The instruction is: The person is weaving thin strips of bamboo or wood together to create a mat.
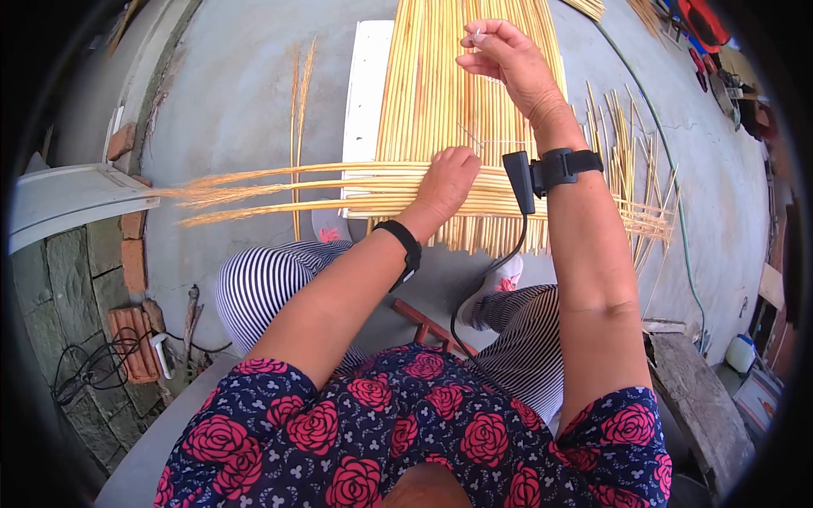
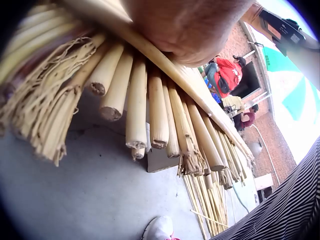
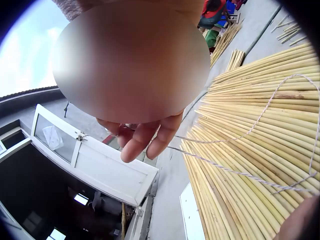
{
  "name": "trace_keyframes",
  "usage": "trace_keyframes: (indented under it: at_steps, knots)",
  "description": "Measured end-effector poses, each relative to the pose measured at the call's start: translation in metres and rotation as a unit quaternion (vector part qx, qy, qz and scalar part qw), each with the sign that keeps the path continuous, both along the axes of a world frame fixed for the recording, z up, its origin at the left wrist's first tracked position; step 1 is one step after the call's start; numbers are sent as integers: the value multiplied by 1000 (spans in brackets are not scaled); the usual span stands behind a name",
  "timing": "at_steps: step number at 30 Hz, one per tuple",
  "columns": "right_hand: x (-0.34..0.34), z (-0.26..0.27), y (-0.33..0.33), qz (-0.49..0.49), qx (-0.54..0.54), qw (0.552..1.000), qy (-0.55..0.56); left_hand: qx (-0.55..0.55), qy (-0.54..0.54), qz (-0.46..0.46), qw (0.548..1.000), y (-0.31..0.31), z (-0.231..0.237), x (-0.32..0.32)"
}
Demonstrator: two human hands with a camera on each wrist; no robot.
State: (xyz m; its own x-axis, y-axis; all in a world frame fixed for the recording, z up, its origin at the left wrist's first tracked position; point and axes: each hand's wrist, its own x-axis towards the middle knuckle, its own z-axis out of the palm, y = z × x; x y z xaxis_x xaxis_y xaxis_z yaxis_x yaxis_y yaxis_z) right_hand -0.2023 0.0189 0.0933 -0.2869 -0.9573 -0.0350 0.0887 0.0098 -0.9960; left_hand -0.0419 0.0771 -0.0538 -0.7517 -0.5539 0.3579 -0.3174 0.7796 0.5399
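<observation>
A mat of straw-coloured plant stalks [image 1: 461,93], laid side by side, reaches away in front of me. Across its near end lie several more stalks [image 1: 356,190] with feathery heads pointing left. My left hand [image 1: 445,190] grips these crosswise stalks, its fingers curled over them. Raised above the mat, my right hand [image 1: 512,63] pinches a white string [image 3: 245,172] between thumb and fingers; a small shiny bit shows at the fingertips. In the right wrist view the string runs in a loop from those fingers down to the stalks near the left hand. Cut stalk ends [image 2: 135,115] show close under the left hand.
A white board [image 1: 364,110] lies under the mat. Loose stalks [image 1: 627,152] lie on the floor at right, and two feathery stalks [image 1: 298,127] at left. A green hose [image 1: 669,161] crosses the floor at right. A white door [image 3: 95,155] stands open to one side.
</observation>
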Motion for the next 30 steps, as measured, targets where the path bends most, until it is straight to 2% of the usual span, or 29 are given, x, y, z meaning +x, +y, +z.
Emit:
trace_keyframes:
  at_steps: [1, 2, 3, 4, 5, 6, 7, 8, 9, 10, 11, 12, 17, 20, 24, 28, 29, 30]
  knots:
    - [-6, 2, 8, 38, 99, 989, 103, 3, 6, 2, 1000, -2, -2, 1]
    - [-25, -6, 12, 54, 208, 942, 259, 8, 12, -1, 1000, -3, -5, 0]
    - [-44, -15, 20, 36, 203, 869, 450, 21, 23, 4, 1000, -6, -7, -2]
    - [-61, -19, 33, -25, 164, 888, 428, 34, 35, 9, 999, -7, -10, -4]
    - [-71, -9, 48, -69, 213, 916, 332, 50, 46, 15, 998, -6, -13, -5]
    - [-80, -6, 65, -147, 189, 931, 276, 51, 70, 15, 996, -7, -14, -6]
    - [-102, -21, 82, -207, 191, 923, 262, 51, 94, 15, 994, -10, -15, -8]
    - [-135, -54, 104, -223, 217, 921, 236, 52, 118, 14, 992, -10, -15, -9]
    - [-154, -77, 130, -207, 271, 912, 228, 57, 131, 31, 989, -9, -10, -9]
    - [-167, -105, 154, -201, 329, 881, 274, 65, 121, 34, 990, -9, -7, -9]
    - [-154, -111, 172, -197, 355, 854, 325, 71, 112, 35, 991, -10, -7, -10]
    - [-162, -130, 186, -126, 394, 836, 361, 79, 101, 37, 991, -9, -7, -10]
    - [-164, -150, 206, -106, 438, 837, 309, 87, 78, 62, 991, -8, -10, -11]
    - [-146, -134, 205, -102, 465, 845, 246, 76, 92, 73, 990, -6, -10, -11]
    - [-145, -129, 210, -109, 426, 879, 183, 70, 101, 116, 986, -5, -10, -17]
    - [-141, -131, 207, -42, 426, 848, 313, 69, 102, 120, 985, -4, -12, -18]
    - [-140, -129, 206, -28, 442, 818, 367, 70, 101, 124, 985, -2, -13, -17]
    - [-138, -130, 205, -27, 442, 826, 349, 68, 101, 126, 985, -3, -12, -17]
